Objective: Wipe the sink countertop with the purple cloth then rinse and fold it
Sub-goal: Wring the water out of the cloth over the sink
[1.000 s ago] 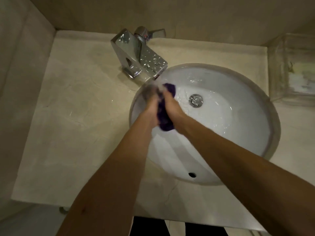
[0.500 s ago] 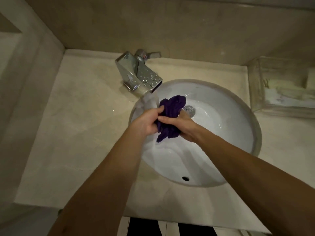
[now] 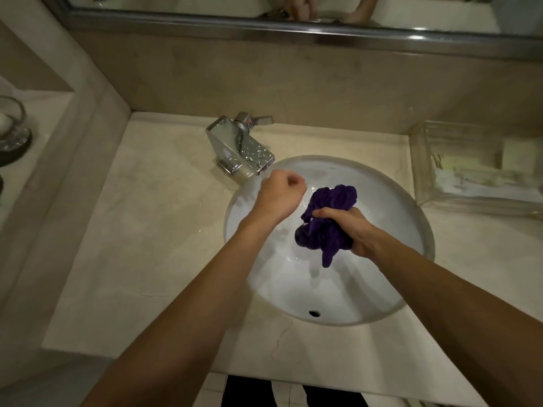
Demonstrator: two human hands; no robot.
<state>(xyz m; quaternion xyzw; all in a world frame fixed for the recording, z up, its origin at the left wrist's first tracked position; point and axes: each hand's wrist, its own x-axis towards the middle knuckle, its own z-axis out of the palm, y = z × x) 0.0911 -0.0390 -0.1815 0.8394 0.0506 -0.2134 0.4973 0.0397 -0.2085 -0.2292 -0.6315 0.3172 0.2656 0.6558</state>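
I count one purple cloth (image 3: 326, 221), one sink (image 3: 379, 304), one chrome faucet (image 3: 241, 151) and two hands over the basin. There is also one clear tray (image 3: 476, 168) on the far right of the surface (image 3: 141, 230), one mirror (image 3: 264, 7) along the far wall, and one metal ring stand (image 3: 13, 127) on a ledge at the far left.

My right hand (image 3: 352, 230) reaches in from the near right, forearm angled toward the middle of the bowl, its grip closed around the cloth: fingers curl over the top of the bundle and the thumb side tucks beneath. My left hand (image 3: 279, 195) comes in from the near left and hovers just beside the cloth, over the far-left part of the bowl, just near of the faucet spout. Its fingers are curled into a loose fist holding nothing, as far as I can tell; the fingertips are slightly blurred.

The cloth is a dark purple, crumpled wad, bunched and wrinkled. One ruffled lobe stands out beyond my fingers toward the far side, and a narrow tail hangs down toward the near side. It sits above the white basin, off the surface, near the centre of the bowl. The basin's inner wall looks wet and glossy, and droplets speckle the top of the faucet.
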